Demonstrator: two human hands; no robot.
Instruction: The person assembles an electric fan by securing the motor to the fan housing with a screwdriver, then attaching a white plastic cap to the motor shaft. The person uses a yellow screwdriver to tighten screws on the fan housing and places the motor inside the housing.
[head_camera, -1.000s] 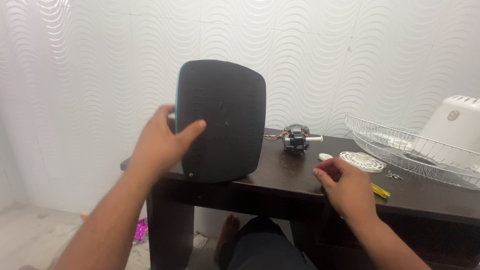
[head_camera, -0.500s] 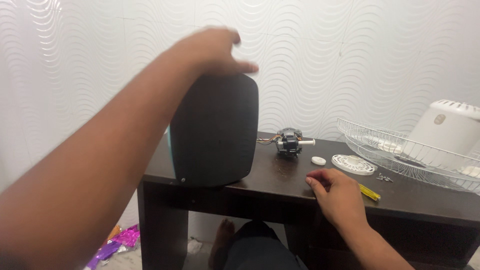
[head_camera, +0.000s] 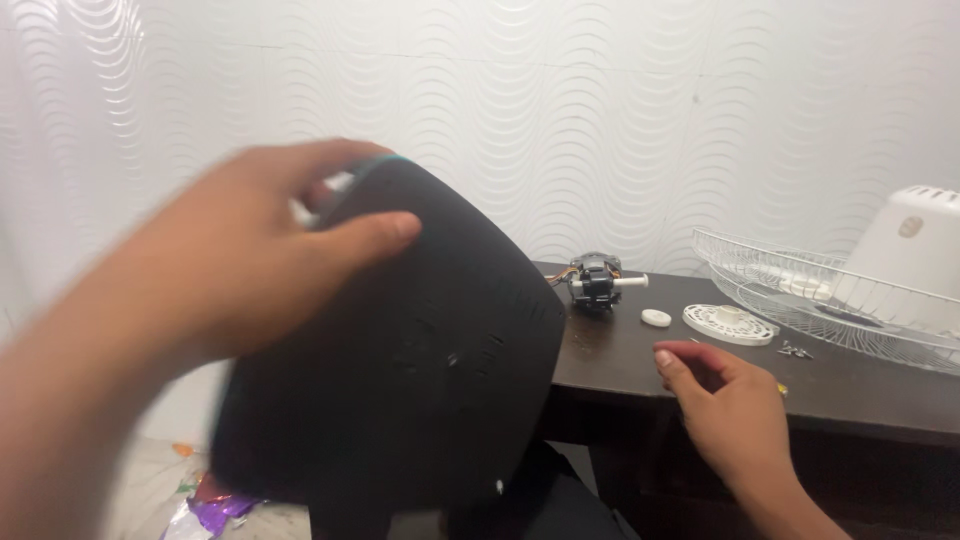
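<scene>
My left hand (head_camera: 250, 250) grips the top edge of a large black rounded housing (head_camera: 420, 360) with a teal rim, thumb on its slotted back. The housing is tilted toward me and lifted off the dark wooden table (head_camera: 620, 360), covering the table's left part. My right hand (head_camera: 725, 405) rests loosely curled on the table's front edge, holding nothing that I can see. A small electric motor (head_camera: 597, 279) with a white shaft sits at the back of the table.
A white wire fan guard (head_camera: 800, 290) lies at the right with a white fan body (head_camera: 915, 250) on it. A white round cap (head_camera: 656, 318), a white slotted disc (head_camera: 728, 323) and small screws (head_camera: 795, 349) lie between. Purple foil scraps (head_camera: 215, 510) lie on the floor.
My left hand went from the housing's side up over its top, then pulled it off the table, tilting it toward me. My right hand stayed at the table edge.
</scene>
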